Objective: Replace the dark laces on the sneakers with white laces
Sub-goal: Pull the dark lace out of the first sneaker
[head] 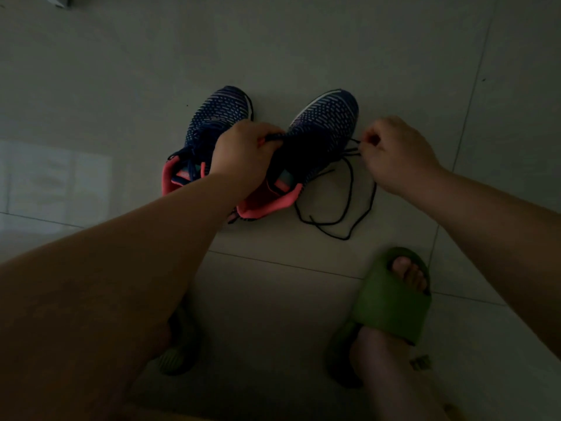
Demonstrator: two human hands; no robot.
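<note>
Mid-unlacing right sneaker (321,129), mid-floor beside left sneaker (212,129). Left hand (243,156) clamped on tongue, right hand (394,153) pinching dark lace (349,189). Risk: loose loops snagging in eyelets, shoe dragging if grip slips

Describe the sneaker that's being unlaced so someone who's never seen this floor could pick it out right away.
On the pale tiled floor two navy knit sneakers with coral linings stand side by side, toes away from the person. It is the right sneaker, nearer the green slipper. Unlike the left sneaker, still laced, its dark lace trails in loose loops on the tiles, pinched by the right hand while the left hand grips its tongue.
</note>
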